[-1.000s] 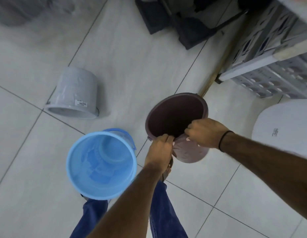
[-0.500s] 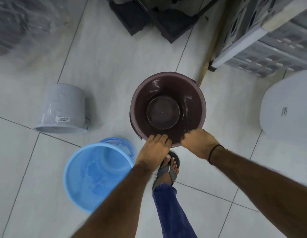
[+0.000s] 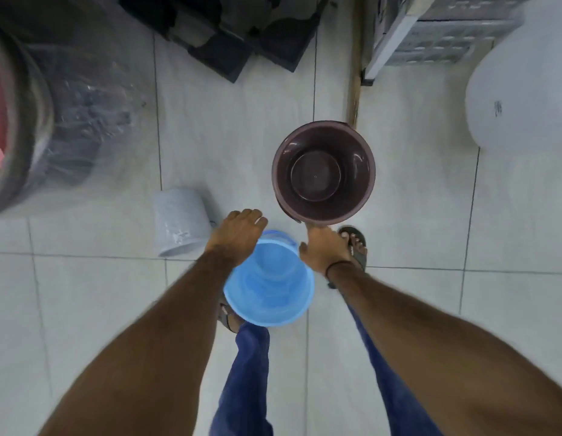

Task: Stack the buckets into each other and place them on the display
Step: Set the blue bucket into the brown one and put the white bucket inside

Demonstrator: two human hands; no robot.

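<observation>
Under both my hands lies a pale grey tiled floor [image 3: 210, 127] with dark grout lines. Between my hands the blue bucket [image 3: 268, 286] stands upright, mouth up, its rim near my shins. My left hand [image 3: 238, 232] hovers over the bucket's far left edge, fingers spread and loose, gripping nothing. My right hand [image 3: 323, 247] sits just beside the bucket's right rim, one fingertip touching the near rim of the maroon bucket [image 3: 323, 173]; whether it grips that rim I cannot tell. The maroon bucket stands upright just beyond my right hand. Left of my left hand a grey bucket [image 3: 182, 221] lies tipped on its side, mouth toward me. Bare tile stays open beyond my left hand, bounded further off by a plastic-wrapped stack [image 3: 53, 121] on the left and dark crates [image 3: 242, 33] ahead. Beyond my right hand stand a wooden post [image 3: 355, 73], a shelf [image 3: 430, 33] and a white tub [image 3: 521, 99].
</observation>
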